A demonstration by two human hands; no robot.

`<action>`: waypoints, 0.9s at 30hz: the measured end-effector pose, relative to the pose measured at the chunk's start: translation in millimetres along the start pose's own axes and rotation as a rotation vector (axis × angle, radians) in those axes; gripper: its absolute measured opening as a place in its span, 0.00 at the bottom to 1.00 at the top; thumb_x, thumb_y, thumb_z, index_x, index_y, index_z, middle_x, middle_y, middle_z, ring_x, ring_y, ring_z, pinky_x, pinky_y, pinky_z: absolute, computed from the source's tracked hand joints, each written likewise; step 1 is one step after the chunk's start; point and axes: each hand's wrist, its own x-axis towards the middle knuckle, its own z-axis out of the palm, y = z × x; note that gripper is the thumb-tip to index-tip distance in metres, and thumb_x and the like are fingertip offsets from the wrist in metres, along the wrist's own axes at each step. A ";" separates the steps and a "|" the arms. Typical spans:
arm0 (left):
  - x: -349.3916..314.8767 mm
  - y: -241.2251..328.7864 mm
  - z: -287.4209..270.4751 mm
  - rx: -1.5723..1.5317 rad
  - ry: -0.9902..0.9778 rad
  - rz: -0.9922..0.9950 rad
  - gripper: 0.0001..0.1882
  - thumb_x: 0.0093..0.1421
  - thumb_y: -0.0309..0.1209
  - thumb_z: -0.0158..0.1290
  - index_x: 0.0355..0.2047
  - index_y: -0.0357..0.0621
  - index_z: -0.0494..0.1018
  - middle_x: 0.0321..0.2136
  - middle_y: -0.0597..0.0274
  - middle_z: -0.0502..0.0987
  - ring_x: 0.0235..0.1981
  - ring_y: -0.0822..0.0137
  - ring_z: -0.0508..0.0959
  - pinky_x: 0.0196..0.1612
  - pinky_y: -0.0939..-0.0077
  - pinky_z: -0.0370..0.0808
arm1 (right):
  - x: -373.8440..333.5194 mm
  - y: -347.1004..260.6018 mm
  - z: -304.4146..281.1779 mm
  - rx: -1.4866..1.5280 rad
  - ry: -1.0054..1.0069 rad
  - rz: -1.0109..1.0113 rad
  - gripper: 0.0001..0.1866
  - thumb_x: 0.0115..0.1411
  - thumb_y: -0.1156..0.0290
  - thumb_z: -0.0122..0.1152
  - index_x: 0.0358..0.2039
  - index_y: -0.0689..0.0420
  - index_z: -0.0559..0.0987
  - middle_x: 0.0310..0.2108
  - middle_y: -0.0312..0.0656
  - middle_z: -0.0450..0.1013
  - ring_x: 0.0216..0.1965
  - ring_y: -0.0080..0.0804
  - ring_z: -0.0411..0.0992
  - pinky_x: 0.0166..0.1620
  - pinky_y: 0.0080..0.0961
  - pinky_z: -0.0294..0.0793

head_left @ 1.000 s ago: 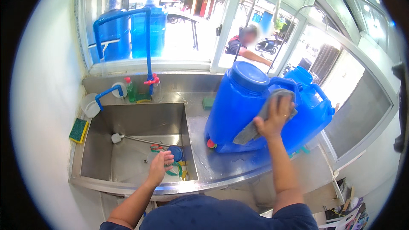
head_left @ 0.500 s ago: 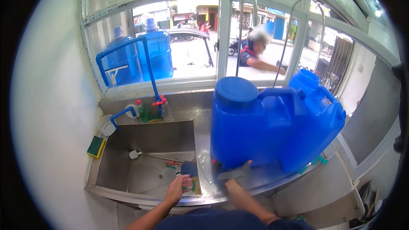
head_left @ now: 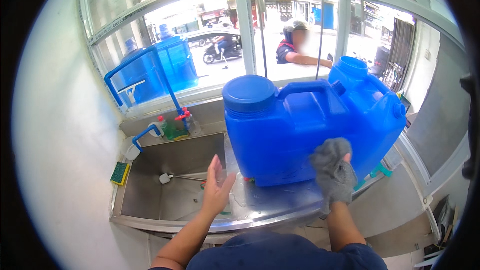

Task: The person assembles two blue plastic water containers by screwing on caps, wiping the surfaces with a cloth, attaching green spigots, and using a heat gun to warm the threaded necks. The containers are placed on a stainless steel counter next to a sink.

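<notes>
Left: green-yellow sponge (head_left: 120,173) at the steel sink's (head_left: 167,222) left edge, unchanged. Left hand (head_left: 217,190) over the sink's right side, raised since half a second ago; grip spread, thumb off the fingers, nothing held. Far side, dark motorbike (head_left: 225,49) newly visible through the window. Capped blue jug (head_left: 280,140) upright on the steel table (head_left: 295,207), right of the sink. Grey cloth (head_left: 332,165) around right hand (head_left: 346,158), near the jug's near face, shifted right and up from its near bottom edge. Second blue jug (head_left: 382,115), right, partly blocked by the first. Cloth hides most right fingers: can't tell whether that grip is spread or pressed together, nor whether cloth touches jug. Left hand covers sink items.
</notes>
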 end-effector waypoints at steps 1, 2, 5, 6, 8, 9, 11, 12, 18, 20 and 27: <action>8.2 7.8 12.1 -0.015 0.010 0.027 0.43 0.66 0.37 0.53 0.70 0.37 0.40 0.68 0.38 0.48 0.69 0.51 0.52 0.68 0.62 0.50 | 12.9 5.1 -6.7 -0.215 -0.025 -0.248 0.34 0.68 0.44 0.46 0.60 0.62 0.67 0.58 0.47 0.67 0.55 0.37 0.68 0.63 0.32 0.60; 16.7 14.7 23.2 -0.043 0.015 0.070 0.46 0.65 0.38 0.54 0.71 0.36 0.36 0.69 0.37 0.44 0.70 0.49 0.49 0.69 0.61 0.47 | 30.2 13.7 -9.8 -0.418 0.035 -0.479 0.36 0.68 0.44 0.46 0.62 0.63 0.65 0.59 0.47 0.66 0.56 0.37 0.67 0.64 0.33 0.59; 36.7 28.2 49.3 0.094 0.036 0.117 0.54 0.63 0.40 0.57 0.69 0.32 0.26 0.70 0.36 0.37 0.71 0.48 0.42 0.70 0.58 0.41 | 71.7 23.3 -14.2 -0.677 0.083 -0.896 0.38 0.68 0.43 0.47 0.65 0.64 0.61 0.61 0.46 0.64 0.58 0.38 0.64 0.65 0.35 0.56; 40.8 29.7 58.4 0.063 0.027 0.116 0.57 0.62 0.41 0.58 0.68 0.31 0.24 0.69 0.35 0.37 0.71 0.47 0.42 0.70 0.58 0.41 | 80.7 26.3 -15.1 -0.708 0.081 -0.976 0.39 0.68 0.43 0.47 0.66 0.64 0.60 0.62 0.45 0.63 0.59 0.38 0.63 0.66 0.35 0.55; 44.9 29.7 73.7 -0.016 0.029 0.116 0.62 0.60 0.43 0.60 0.67 0.29 0.20 0.69 0.33 0.35 0.71 0.46 0.42 0.70 0.56 0.40 | 86.2 23.2 -24.9 -0.560 0.162 -0.675 0.39 0.68 0.43 0.46 0.66 0.63 0.60 0.62 0.45 0.63 0.60 0.38 0.62 0.66 0.35 0.55; 45.4 28.9 77.8 0.037 0.060 0.130 0.63 0.59 0.43 0.61 0.66 0.29 0.19 0.68 0.32 0.35 0.70 0.46 0.42 0.70 0.57 0.40 | 90.9 20.3 -29.8 -0.479 0.201 -0.534 0.39 0.68 0.43 0.46 0.66 0.63 0.60 0.63 0.45 0.62 0.60 0.39 0.62 0.66 0.35 0.55; 49.1 25.0 84.3 0.121 0.099 0.091 0.66 0.57 0.44 0.63 0.65 0.30 0.17 0.68 0.32 0.35 0.70 0.45 0.42 0.70 0.58 0.40 | 102.6 16.6 -41.2 -0.303 0.268 -0.274 0.39 0.68 0.43 0.46 0.66 0.62 0.60 0.63 0.44 0.62 0.61 0.39 0.61 0.65 0.36 0.56; 52.5 21.9 85.9 0.175 0.122 0.109 0.66 0.57 0.45 0.63 0.66 0.30 0.17 0.68 0.32 0.35 0.70 0.45 0.43 0.70 0.58 0.41 | 109.9 16.6 -47.2 -0.215 0.232 -0.178 0.39 0.68 0.43 0.46 0.66 0.62 0.60 0.63 0.44 0.62 0.61 0.40 0.61 0.65 0.36 0.56; 97.5 -10.3 70.3 0.039 0.194 0.137 0.62 0.59 0.49 0.60 0.68 0.35 0.21 0.67 0.36 0.41 0.68 0.50 0.49 0.68 0.57 0.50 | 94.0 48.7 -73.4 -0.830 0.127 -0.540 0.37 0.68 0.44 0.46 0.65 0.61 0.61 0.60 0.50 0.64 0.60 0.45 0.62 0.63 0.42 0.59; 128.1 -19.6 53.1 -0.173 0.092 0.074 0.58 0.62 0.58 0.52 0.69 0.41 0.23 0.68 0.43 0.45 0.68 0.54 0.51 0.69 0.58 0.50 | 70.6 57.3 -62.2 -1.350 -0.006 -0.915 0.43 0.64 0.40 0.49 0.65 0.64 0.59 0.60 0.55 0.63 0.61 0.51 0.60 0.63 0.45 0.57; 210.6 -29.2 28.5 -0.163 -0.176 -0.245 0.57 0.52 0.80 0.26 0.72 0.54 0.41 0.71 0.61 0.50 0.70 0.56 0.53 0.65 0.44 0.54 | 99.8 16.7 37.9 -1.264 -0.059 -1.156 0.56 0.57 0.28 0.48 0.66 0.69 0.56 0.66 0.63 0.54 0.66 0.66 0.52 0.66 0.55 0.49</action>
